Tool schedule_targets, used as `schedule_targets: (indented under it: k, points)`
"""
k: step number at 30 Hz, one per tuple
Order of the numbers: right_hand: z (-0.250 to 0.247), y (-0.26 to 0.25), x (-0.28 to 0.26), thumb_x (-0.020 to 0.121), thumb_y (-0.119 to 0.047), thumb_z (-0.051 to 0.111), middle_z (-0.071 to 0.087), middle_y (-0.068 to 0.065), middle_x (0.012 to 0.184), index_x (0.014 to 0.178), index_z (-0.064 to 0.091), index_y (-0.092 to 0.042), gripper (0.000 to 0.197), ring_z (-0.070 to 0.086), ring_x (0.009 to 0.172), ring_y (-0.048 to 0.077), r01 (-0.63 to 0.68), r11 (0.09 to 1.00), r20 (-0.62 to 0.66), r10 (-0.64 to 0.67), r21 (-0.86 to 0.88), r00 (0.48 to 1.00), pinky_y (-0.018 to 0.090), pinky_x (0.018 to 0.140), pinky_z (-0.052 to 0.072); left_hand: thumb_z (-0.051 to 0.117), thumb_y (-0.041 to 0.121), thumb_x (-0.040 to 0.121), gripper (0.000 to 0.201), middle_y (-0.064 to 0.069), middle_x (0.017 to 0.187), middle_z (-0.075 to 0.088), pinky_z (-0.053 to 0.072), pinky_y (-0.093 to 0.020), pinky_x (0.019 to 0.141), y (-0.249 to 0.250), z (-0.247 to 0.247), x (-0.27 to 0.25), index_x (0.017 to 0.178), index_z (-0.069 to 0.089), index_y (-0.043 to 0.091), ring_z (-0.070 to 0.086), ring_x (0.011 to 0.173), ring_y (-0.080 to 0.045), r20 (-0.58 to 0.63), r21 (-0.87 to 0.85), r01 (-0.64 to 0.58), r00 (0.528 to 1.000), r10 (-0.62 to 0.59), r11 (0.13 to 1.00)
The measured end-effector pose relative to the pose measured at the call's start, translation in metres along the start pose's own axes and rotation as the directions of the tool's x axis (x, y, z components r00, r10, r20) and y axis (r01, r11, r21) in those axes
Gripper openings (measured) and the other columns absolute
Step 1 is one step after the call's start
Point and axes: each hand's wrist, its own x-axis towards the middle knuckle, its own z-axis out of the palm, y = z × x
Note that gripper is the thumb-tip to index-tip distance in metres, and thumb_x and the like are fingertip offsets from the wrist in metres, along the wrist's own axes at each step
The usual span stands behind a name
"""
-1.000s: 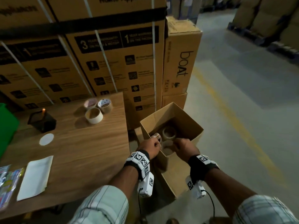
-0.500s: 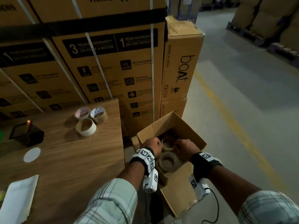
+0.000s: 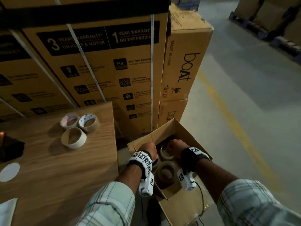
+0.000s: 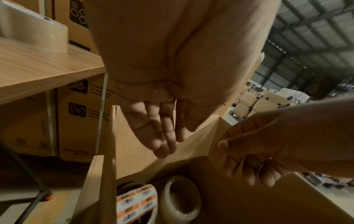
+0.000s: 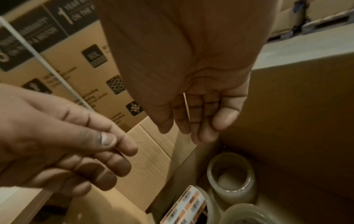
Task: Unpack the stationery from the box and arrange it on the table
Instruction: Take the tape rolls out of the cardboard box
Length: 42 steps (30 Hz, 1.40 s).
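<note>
An open cardboard box [image 3: 189,136] stands on the floor to the right of the wooden table [image 3: 65,168]. Inside lie a clear tape roll [image 3: 166,154], a brown tape roll [image 3: 167,172] and a roll of orange barcode labels [image 4: 134,203]. My left hand [image 3: 147,148] hangs over the box's left side with its fingers loosely bent and empty [image 4: 164,145]. My right hand [image 3: 175,145] is beside it above the clear roll [image 5: 231,177], fingers pointing down and holding nothing [image 5: 193,125]. Three tape rolls [image 3: 73,140] stand on the table's far corner.
Tall strapped cartons [image 3: 105,62] rise right behind the table and box. A black holder [image 3: 9,149], a white disc [image 3: 9,172] and white paper [image 3: 8,211] lie at the table's left. Grey floor with a yellow line [image 3: 236,128] stretches to the right.
Both hands have sunk lower into the box and sit closer together. My view has swung right, so the table has slid to the left.
</note>
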Motion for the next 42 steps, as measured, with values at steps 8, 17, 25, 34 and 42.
schedule_targets:
  k: [8,17,25,34,42]
  points:
    - [0.026,0.008,0.064,0.085,-0.026,0.06,0.066,0.007,0.117,0.112,0.064,-0.022,0.028,0.063,0.107,0.028,0.005,0.998,0.12,0.003,-0.069,0.993,0.037,0.09,0.05,0.047,0.024,0.097,0.032,-0.017,0.125,0.061,0.045,-0.036,0.095,-0.001,0.017,0.039,0.119,0.063,0.007,0.057,0.116,-0.035,0.092,0.069,0.064,0.993,-0.07,0.996]
    - [0.093,0.016,0.155,0.081,-0.022,0.064,0.061,0.014,0.124,0.121,0.06,-0.015,0.041,0.059,0.115,0.031,-0.004,1.0,0.258,0.011,-0.029,0.966,0.038,0.096,0.048,0.046,0.018,0.097,0.03,-0.015,0.126,0.06,0.045,-0.038,0.098,-0.022,0.031,0.058,0.124,0.059,0.012,0.056,0.116,-0.034,0.213,0.116,0.092,0.97,-0.116,0.989]
    - [0.1,0.012,0.152,0.081,-0.036,0.066,0.062,0.013,0.123,0.115,0.063,-0.019,0.039,0.058,0.113,0.029,-0.033,0.999,0.281,0.03,0.007,0.959,0.031,0.089,0.044,0.046,0.021,0.098,0.029,-0.013,0.125,0.061,0.045,-0.039,0.099,-0.024,0.032,0.071,0.123,0.059,0.014,0.056,0.116,-0.031,0.223,0.103,0.131,0.963,-0.151,0.986]
    - [0.079,0.014,0.132,0.09,-0.023,0.062,0.055,0.013,0.133,0.129,0.053,-0.007,0.044,0.052,0.122,0.027,-0.037,0.999,0.289,0.029,0.025,0.957,0.031,0.097,0.042,0.051,0.022,0.096,0.031,-0.01,0.131,0.058,0.045,-0.038,0.101,-0.021,0.026,0.068,0.127,0.057,0.015,0.054,0.12,-0.029,0.187,0.083,0.148,0.969,-0.162,0.985]
    - [0.008,0.03,0.087,0.088,-0.019,0.061,0.063,0.011,0.118,0.116,0.06,-0.01,0.029,0.062,0.106,0.025,0.025,0.996,0.313,-0.051,0.088,0.948,0.04,0.095,0.051,0.073,0.029,0.079,0.05,-0.011,0.125,0.06,0.048,-0.043,0.1,-0.006,0.029,0.054,0.122,0.051,0.016,0.058,0.113,-0.03,0.287,-0.075,0.158,0.949,-0.13,0.985]
